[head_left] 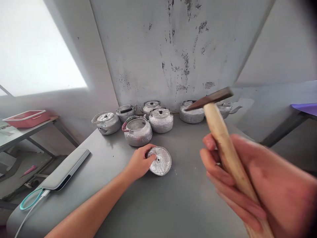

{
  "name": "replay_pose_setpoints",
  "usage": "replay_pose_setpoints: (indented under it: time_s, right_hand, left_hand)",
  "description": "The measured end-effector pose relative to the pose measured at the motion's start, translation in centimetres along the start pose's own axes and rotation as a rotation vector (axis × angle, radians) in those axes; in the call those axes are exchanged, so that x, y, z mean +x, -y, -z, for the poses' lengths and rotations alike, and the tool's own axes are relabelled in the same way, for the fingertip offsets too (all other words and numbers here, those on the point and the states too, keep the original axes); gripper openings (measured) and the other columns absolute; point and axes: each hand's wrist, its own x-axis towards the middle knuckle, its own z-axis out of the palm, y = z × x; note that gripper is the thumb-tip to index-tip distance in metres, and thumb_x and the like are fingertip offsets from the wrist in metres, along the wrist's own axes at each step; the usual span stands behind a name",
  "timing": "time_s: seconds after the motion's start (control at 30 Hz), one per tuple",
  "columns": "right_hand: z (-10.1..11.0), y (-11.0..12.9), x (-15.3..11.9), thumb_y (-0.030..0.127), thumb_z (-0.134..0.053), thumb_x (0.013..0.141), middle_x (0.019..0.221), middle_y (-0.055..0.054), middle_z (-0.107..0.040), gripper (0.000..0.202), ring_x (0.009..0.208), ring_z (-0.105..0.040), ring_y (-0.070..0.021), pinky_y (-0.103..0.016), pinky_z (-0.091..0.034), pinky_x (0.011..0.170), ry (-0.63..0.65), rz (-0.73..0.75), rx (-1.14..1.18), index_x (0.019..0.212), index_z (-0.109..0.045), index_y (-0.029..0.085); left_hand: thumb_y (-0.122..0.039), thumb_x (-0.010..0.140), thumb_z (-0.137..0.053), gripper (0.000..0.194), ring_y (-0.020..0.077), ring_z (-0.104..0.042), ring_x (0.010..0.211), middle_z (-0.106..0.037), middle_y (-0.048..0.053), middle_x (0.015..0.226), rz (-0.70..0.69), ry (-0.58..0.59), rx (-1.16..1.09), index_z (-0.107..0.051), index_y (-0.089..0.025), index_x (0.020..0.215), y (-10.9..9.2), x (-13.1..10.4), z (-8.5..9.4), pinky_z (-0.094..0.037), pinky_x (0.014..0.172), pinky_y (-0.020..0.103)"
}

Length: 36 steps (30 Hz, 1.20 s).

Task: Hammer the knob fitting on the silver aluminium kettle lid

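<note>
My left hand grips the left edge of a round silver kettle lid, thumb on its face near a small central hole. The lid is at the grey table, its hammered face toward me; whether it rests flat I cannot tell. Raised at the right, my right hand is wrapped round the wooden handle of a hammer, whose dark metal head is up and apart from the lid. Just behind the lid stands an open kettle with no lid on it and a red and dark wrapped handle.
Several dented silver kettles, among them a lidded kettle, stand along the table's back by the stained wall. A white power bank with a cable lies at the left. A pink basket sits on a side table.
</note>
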Motion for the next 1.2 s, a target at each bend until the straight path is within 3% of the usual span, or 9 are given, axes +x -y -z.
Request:
replay_pose_setpoints:
  time_s: [0.1,0.17,0.27,0.4,0.53,0.63,0.77,1.0,1.2]
  right_hand:
    - [-1.7,4.3,1.3,0.066,-0.04,0.088,0.051,0.008,-0.04,0.044,0.027,-0.024,-0.0061,-0.022,-0.032,0.024,0.132,-0.099,0.17,0.074,-0.053,0.027]
    - [-2.5,5.1,2.2,0.062,-0.043,0.089,0.053,0.009,-0.04,0.04,0.029,-0.026,-0.0051,-0.02,-0.034,0.026,0.183,-0.125,0.151,0.074,-0.049,0.026]
    - [-3.2,3.8,3.5,0.056,-0.034,0.097,0.057,0.009,-0.045,0.037,0.034,-0.037,-0.0051,-0.018,-0.038,0.034,0.295,-0.101,0.058,0.082,-0.049,0.025]
    - [-4.2,1.5,4.5,0.048,-0.036,0.099,0.057,0.008,-0.047,0.038,0.035,-0.037,-0.0043,-0.017,-0.034,0.034,0.331,-0.079,-0.02,0.072,-0.044,0.023]
    - [-5.1,0.7,4.5,0.048,-0.039,0.098,0.061,0.009,-0.045,0.036,0.035,-0.036,-0.0036,-0.017,-0.032,0.034,0.316,-0.053,-0.054,0.072,-0.041,0.023]
    - [-5.2,0.6,4.6,0.047,-0.043,0.096,0.058,0.01,-0.041,0.035,0.034,-0.035,-0.0038,-0.017,-0.031,0.032,0.293,-0.043,-0.068,0.07,-0.039,0.024]
    - [-4.9,0.8,4.8,0.042,-0.042,0.096,0.056,0.01,-0.041,0.03,0.033,-0.035,-0.0041,-0.017,-0.032,0.03,0.267,-0.035,-0.092,0.072,-0.044,0.023]
    - [-4.4,1.5,5.0,0.037,-0.034,0.098,0.059,0.009,-0.043,0.028,0.035,-0.037,-0.0051,-0.017,-0.034,0.031,0.305,-0.047,-0.111,0.078,-0.047,0.023]
    - [-4.3,0.3,4.9,0.035,-0.034,0.099,0.059,0.009,-0.044,0.029,0.035,-0.039,-0.0047,-0.017,-0.03,0.032,0.359,-0.046,-0.182,0.075,-0.044,0.023]
  left_hand:
    - [-0.024,0.082,-0.06,0.032,0.0211,-0.064,0.093,-0.069,0.004,0.101,-0.077,-0.059,0.249,-0.07,-0.023,0.112,0.1,-0.1,0.1,-0.047,0.088,0.031]
    - [-0.024,0.082,-0.06,0.033,0.0214,-0.064,0.093,-0.066,0.004,0.101,-0.089,-0.077,0.353,-0.07,-0.025,0.113,0.3,-0.2,0.0,-0.047,0.089,0.032]
    - [-0.026,0.085,-0.059,0.035,0.0225,-0.063,0.096,-0.063,0.005,0.104,-0.067,-0.075,0.432,-0.067,-0.026,0.119,0.6,-0.4,-0.1,-0.048,0.09,0.035]
    - [-0.027,0.086,-0.058,0.038,0.0244,-0.06,0.108,-0.06,0.007,0.114,-0.088,-0.105,0.461,-0.062,-0.025,0.123,0.5,-0.4,-0.1,-0.046,0.096,0.037]
    - [-0.024,0.09,-0.052,0.023,0.0231,-0.061,0.104,-0.064,0.007,0.107,-0.233,-0.171,0.526,-0.065,-0.022,0.108,-0.8,-1.0,-0.1,-0.047,0.094,0.036]
    - [-0.028,0.091,-0.051,0.019,0.0231,-0.062,0.095,-0.067,0.007,0.1,-0.354,-0.073,0.62,-0.065,-0.021,0.101,-1.9,-2.2,-0.8,-0.05,0.087,0.036]
    - [-0.028,0.087,-0.055,0.021,0.0264,-0.065,0.095,-0.068,0.01,0.104,-0.386,0.145,0.785,-0.063,-0.02,0.104,-2.3,-3.5,-2.4,-0.055,0.082,0.038]
    - [-0.004,0.089,-0.041,0.042,0.0305,-0.061,0.117,-0.064,0.021,0.124,-0.604,0.243,1.094,-0.053,-0.002,0.129,-2.0,-3.8,-4.5,-0.057,0.09,0.038]
    - [-0.006,0.092,-0.043,0.037,0.0277,-0.066,0.105,-0.066,0.021,0.118,-0.784,0.215,1.182,-0.057,0.002,0.126,-2.1,-4.3,-6.1,-0.056,0.091,0.037]
